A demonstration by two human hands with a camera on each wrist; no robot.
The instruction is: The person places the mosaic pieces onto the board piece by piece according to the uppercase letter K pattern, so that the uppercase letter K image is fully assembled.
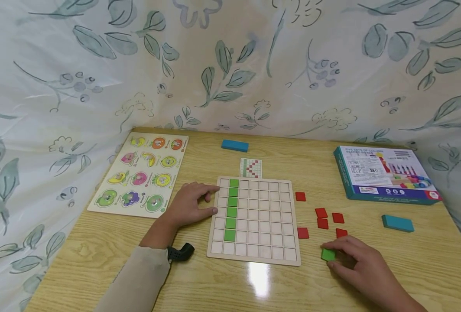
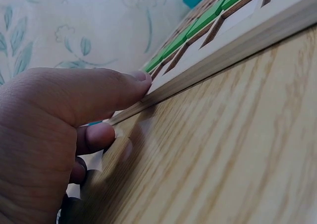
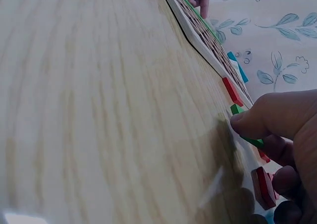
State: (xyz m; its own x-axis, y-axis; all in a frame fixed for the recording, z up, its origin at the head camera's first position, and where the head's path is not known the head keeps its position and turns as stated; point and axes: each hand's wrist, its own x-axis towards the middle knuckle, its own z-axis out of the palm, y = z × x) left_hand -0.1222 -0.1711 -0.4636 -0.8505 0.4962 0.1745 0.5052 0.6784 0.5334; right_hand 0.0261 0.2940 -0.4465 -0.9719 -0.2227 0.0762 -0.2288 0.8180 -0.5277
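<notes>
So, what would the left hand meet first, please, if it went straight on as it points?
The grid board, whose rim the left hand seems to touch; green tiles lie beyond.

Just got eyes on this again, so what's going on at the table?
A person's right hand pinches a green tile near the loose red tiles, to the right of the wooden grid board. The left hand touches the board's left edge. Six green tiles run down the second column from the left; only its nearest cell is bare. A pattern card lies at the board's far edge.
</notes>
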